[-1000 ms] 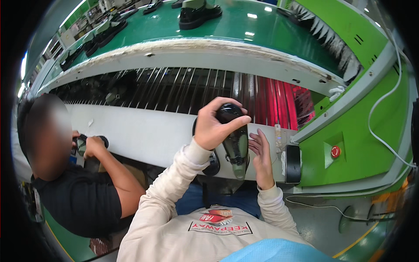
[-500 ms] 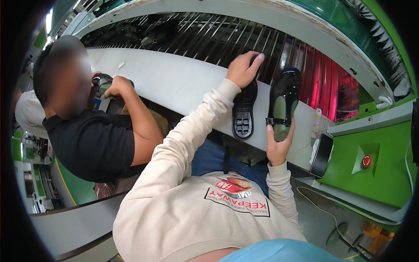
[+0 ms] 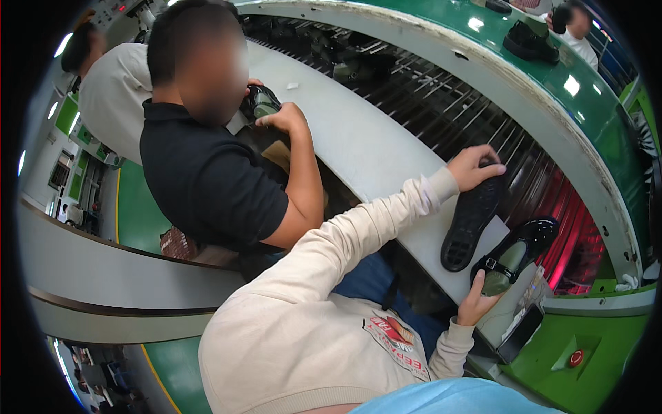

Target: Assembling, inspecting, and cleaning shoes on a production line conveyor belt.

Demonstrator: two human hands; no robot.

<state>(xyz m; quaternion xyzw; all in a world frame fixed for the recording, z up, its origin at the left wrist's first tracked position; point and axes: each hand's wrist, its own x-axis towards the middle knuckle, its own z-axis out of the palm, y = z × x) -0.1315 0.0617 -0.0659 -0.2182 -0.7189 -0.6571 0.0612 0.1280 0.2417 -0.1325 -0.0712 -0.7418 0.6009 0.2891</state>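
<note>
My left hand (image 3: 474, 168) is at the far end of a black shoe sole (image 3: 463, 238), with its fingers curled over that end and the thumb stretched along it. The sole's heel end, with a grid pattern, points toward me over the white ledge. My right hand (image 3: 474, 301) grips the heel end of a glossy black strap shoe (image 3: 540, 232) with a buckle. Inside the shoe sits a green last (image 3: 512, 257). Its toe points away to the right, beside the sole and apart from it.
A white ledge (image 3: 376, 145) runs along a roller conveyor (image 3: 427, 114) carrying dark shoes. At my left, a co-worker in a black shirt (image 3: 207, 183) holds another shoe (image 3: 261, 103). A green machine panel with a red button (image 3: 576, 358) stands at the right; a black shoe (image 3: 531, 43) rests on the green hood.
The view has swung left, bringing the co-worker further in. The strap shoe has tilted, its toe now pointing more to the right. My left hand stays at the sole's far end.
</note>
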